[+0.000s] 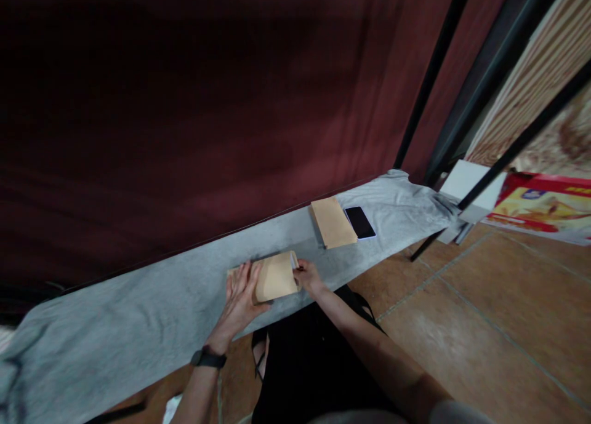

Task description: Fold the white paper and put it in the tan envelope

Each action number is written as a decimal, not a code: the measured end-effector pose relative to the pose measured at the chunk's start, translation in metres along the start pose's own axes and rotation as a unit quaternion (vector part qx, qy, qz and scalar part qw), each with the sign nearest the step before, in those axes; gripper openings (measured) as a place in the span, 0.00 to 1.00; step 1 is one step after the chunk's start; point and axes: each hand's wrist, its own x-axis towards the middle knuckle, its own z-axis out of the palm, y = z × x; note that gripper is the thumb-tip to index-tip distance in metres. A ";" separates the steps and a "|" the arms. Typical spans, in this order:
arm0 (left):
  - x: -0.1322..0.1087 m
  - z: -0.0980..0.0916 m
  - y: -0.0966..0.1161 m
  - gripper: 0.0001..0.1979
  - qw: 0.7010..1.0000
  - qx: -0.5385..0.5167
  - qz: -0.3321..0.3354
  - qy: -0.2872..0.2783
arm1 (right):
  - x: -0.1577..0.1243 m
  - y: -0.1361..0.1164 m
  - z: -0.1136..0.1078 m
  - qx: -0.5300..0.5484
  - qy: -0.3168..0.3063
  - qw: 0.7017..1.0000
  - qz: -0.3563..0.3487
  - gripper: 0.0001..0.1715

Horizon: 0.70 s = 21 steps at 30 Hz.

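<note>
A brown paper envelope (276,277) lies on the grey cloth, its mouth turned to the right and a whitish edge showing inside. My left hand (242,295), with a dark band on the wrist, rests on the envelope's left end, fingers stretched out. At the opening, my right hand (307,276) has its fingers curled closed on the envelope's edge; whether they also hold the whitish contents is hidden. To the right and farther back lies a second brown envelope (335,223). Beside that one is a phone (360,222) with a dark screen.
The grey cloth (124,313) covers a long narrow surface against a dark red panel (221,116). Black poles (429,79) rise at the right. Past them stand a white box (471,184) and a red and yellow carton (545,208) on the tiled floor (484,313).
</note>
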 end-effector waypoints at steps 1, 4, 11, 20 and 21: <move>-0.001 0.001 0.003 0.48 0.998 -0.026 -0.032 0.040 | 0.001 -0.001 0.000 0.016 0.010 1.000 0.013 0.04; -0.005 0.011 0.017 0.43 0.941 -0.169 -0.207 0.210 | 0.002 -0.003 -0.001 0.052 0.042 0.997 0.036 0.06; 0.003 0.045 0.075 0.10 0.545 -0.712 -0.421 0.138 | -0.009 -0.001 0.008 0.093 0.070 0.992 0.057 0.14; 0.041 0.054 0.080 0.07 0.636 -0.641 -0.421 0.085 | -0.013 -0.004 -0.008 0.007 0.038 0.999 0.015 0.13; 0.044 0.055 0.077 0.07 0.645 -0.633 -0.419 0.083 | -0.012 -0.003 -0.012 -0.012 0.034 0.999 0.009 0.12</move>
